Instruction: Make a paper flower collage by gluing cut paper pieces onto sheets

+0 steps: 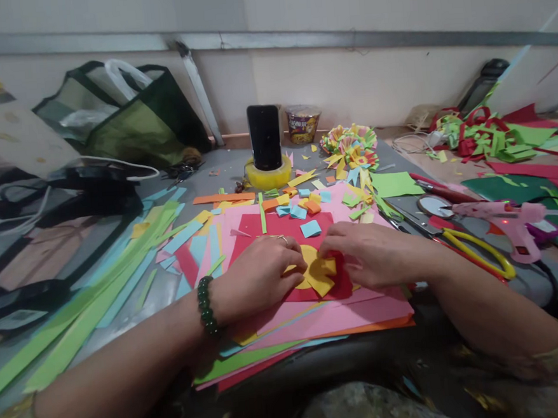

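Observation:
A yellow paper disc with folded yellow paper pieces on it lies on a red sheet, above a stack of pink and other coloured sheets. My left hand, with a ring and a green bead bracelet, curls its fingers on the disc's left edge. At the upper right of the disc my right hand has its fingers bent together on a yellow paper piece; its fingertips are partly hidden. Just beyond the hands lie a blue paper piece and several small folded strips.
On the right are yellow-handled scissors, a pink glue gun and cut paper. Long green strips cover the left. A phone stands on a yellow tape roll beside a cup and paper flowers.

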Demonstrator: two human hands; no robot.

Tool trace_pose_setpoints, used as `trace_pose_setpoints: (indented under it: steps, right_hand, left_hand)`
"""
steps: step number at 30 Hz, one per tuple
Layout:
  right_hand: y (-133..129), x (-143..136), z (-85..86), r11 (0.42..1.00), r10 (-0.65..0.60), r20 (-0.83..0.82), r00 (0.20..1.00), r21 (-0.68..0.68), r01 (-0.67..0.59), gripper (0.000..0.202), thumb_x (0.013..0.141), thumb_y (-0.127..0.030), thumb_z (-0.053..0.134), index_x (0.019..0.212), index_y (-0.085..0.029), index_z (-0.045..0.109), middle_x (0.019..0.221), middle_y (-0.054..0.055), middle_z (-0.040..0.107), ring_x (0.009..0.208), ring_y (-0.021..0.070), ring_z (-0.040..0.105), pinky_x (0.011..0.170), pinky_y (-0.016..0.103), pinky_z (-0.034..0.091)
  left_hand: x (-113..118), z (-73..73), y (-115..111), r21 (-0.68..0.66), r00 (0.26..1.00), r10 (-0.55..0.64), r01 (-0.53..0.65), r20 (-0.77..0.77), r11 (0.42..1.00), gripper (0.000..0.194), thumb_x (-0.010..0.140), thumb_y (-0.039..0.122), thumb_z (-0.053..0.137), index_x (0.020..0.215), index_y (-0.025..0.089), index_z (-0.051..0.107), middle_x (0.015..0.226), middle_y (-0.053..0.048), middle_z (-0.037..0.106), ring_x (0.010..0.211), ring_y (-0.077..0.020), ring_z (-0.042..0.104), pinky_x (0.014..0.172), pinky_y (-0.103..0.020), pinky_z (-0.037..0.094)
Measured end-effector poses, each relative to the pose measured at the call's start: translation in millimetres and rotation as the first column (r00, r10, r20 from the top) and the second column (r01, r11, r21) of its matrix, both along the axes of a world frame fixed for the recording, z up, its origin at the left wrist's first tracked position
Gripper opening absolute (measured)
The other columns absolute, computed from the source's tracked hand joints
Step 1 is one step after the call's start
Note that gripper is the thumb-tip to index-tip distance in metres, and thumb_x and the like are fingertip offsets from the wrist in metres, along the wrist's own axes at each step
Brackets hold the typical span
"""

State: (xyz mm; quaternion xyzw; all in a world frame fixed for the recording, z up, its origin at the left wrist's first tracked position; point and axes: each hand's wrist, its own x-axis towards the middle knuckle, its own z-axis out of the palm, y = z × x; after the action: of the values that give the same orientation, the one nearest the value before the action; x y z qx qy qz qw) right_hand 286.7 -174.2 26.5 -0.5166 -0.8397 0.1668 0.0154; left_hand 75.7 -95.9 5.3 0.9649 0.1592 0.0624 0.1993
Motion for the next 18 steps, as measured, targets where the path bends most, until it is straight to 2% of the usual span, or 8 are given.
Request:
trace_pose_setpoints:
  steps: [2,7,13,15,18]
  right_hand:
    - [2,1,-0.1,0.999,-0.043,-0.002,0.999,-0.029,0.043,0.029,0.076,-0.005,0.059,0.101,-0.017,0.067,0.094,0.007,0.067,0.08,0.0185,0.061,0.065,0.026,0.043]
    - [3,-3,-3.8,1.0,0.008,-0.075,0.997,-0.013,-0.009,0.011,0.081,-0.009,0.062,0.086,-0.018,0.068,0.082,0.004,0.068,0.074,0.015,0.06,0.063,0.023,0.04]
    - [0,-9,-12.1,0.985,0.089,-0.157,0.984,0.161,-0.063,0.01,0.079,-0.009,0.062,0.082,-0.017,0.068,0.074,0.002,0.067,0.065,0.0116,0.055,0.058,0.021,0.036]
    - [1,-7,-14.2,0.974,0.108,-0.178,0.978,0.214,-0.069,0.012,0.078,-0.008,0.06,0.08,-0.017,0.067,0.073,0.002,0.066,0.064,0.0114,0.054,0.057,0.02,0.036]
    - [3,-3,-14.3,0.97,0.107,-0.216,0.971,0.237,-0.054,0.012,0.078,-0.007,0.057,0.079,-0.017,0.065,0.074,0.003,0.067,0.065,0.0118,0.056,0.06,0.021,0.038]
  left_hand:
    - [0,0.1,1,0.016,1.0,-0.001,0.001,-0.003,1.0,0.02,0.088,0.015,0.058,0.086,0.02,0.077,0.096,-0.004,0.074,0.081,-0.0167,0.066,0.078,-0.03,0.048]
    - [-1,1.6,4,0.042,1.0,0.023,-0.022,-0.02,0.999,0.022,0.09,0.017,0.054,0.086,0.02,0.076,0.096,-0.005,0.073,0.083,-0.0175,0.064,0.078,-0.03,0.048]
    - [-1,0.4,3,0.075,0.999,0.033,-0.033,0.002,0.997,0.028,0.093,0.021,0.048,0.085,0.019,0.075,0.096,-0.008,0.07,0.084,-0.0192,0.062,0.082,-0.033,0.048]
    - [-2,-1.2,4,0.078,0.996,0.084,-0.083,-0.011,0.993,0.026,0.093,0.023,0.048,0.092,0.018,0.074,0.101,-0.009,0.069,0.089,-0.021,0.062,0.084,-0.035,0.049]
    - [-6,-0.9,9,0.024,0.985,0.171,-0.17,-0.025,0.985,0.03,0.09,0.031,0.056,0.114,0.018,0.068,0.113,-0.011,0.065,0.1,-0.0241,0.062,0.09,-0.037,0.05]
